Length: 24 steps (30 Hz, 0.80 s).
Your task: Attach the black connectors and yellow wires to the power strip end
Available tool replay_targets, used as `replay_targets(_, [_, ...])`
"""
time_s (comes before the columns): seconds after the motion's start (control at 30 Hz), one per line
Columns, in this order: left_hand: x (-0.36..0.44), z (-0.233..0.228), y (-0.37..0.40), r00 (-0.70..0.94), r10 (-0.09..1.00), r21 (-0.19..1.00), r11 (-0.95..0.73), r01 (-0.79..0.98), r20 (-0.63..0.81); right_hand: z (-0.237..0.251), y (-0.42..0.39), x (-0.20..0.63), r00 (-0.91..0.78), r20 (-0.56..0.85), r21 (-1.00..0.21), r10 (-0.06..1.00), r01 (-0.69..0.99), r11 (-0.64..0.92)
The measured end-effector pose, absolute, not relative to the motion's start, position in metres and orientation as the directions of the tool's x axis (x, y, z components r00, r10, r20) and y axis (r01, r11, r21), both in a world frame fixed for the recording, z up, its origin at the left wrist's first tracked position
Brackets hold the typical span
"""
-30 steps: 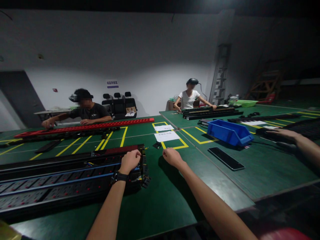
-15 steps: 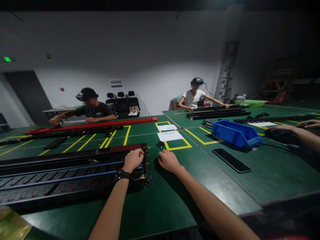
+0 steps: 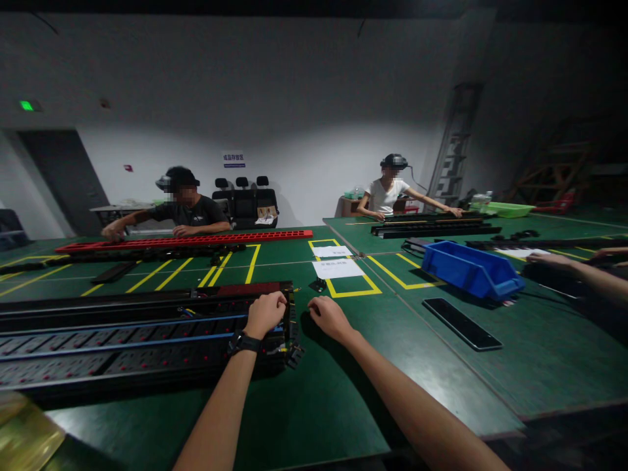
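Observation:
My left hand [image 3: 266,314], with a dark watch on its wrist, rests at the right end of a long black rail assembly [image 3: 161,340] with blue strips and small red dots. Its fingers are curled in at the end, and whatever they pinch is hidden. Just right of that end, my right hand [image 3: 330,317] hovers low over the green table [image 3: 333,405], its fingers bent inward. I cannot make out anything in it. Small wires and black clip-like parts [image 3: 294,353] stick out from the assembly's end, below my left hand.
Beyond my hands lie white paper sheets [image 3: 337,269] and a small black part [image 3: 320,284]. To the right are a blue bin [image 3: 471,268] and a dark phone-like slab [image 3: 461,324]. Two co-workers sit across the table, one at a red rail [image 3: 196,241]. Another person's hand [image 3: 552,258] is at right.
The view has turned slightly left, so the scene sits a little further right. My right hand is slightly nearer the assembly's end; my left hand stays at it.

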State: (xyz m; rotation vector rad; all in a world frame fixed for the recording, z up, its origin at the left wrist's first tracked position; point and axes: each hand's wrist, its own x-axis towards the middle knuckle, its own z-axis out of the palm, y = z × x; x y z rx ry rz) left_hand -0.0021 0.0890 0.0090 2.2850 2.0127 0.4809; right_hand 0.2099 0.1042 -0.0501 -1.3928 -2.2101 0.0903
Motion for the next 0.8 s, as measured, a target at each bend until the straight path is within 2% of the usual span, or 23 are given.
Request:
replay_targets(0.13, [-0.001,0.008,0.086,0.092,0.977,0.251,-0.14,0.958,0.192,-0.052,0.117,0.201,-0.384,0.483,-0.233,0.787,0.81,0.539])
replay_targets(0.23, [0.0,0.008,0.083,0.086,0.979,0.263,-0.134,0.956,0.186,-0.05,0.128,0.193,-0.399,0.515,-0.224,0.759,0.792,0.568])
replay_targets(0.63, [0.002,0.006,0.081,0.063,0.983,0.279,-0.109,0.954,0.171,-0.062,0.166,0.186,-0.386,0.624,-0.323,0.68,0.664,0.674])
replay_targets(0.8, [0.003,0.006,0.08,0.056,0.986,0.282,-0.099,0.954,0.156,-0.065,0.167,0.187,-0.359,0.626,-0.388,0.692,0.626,0.676])
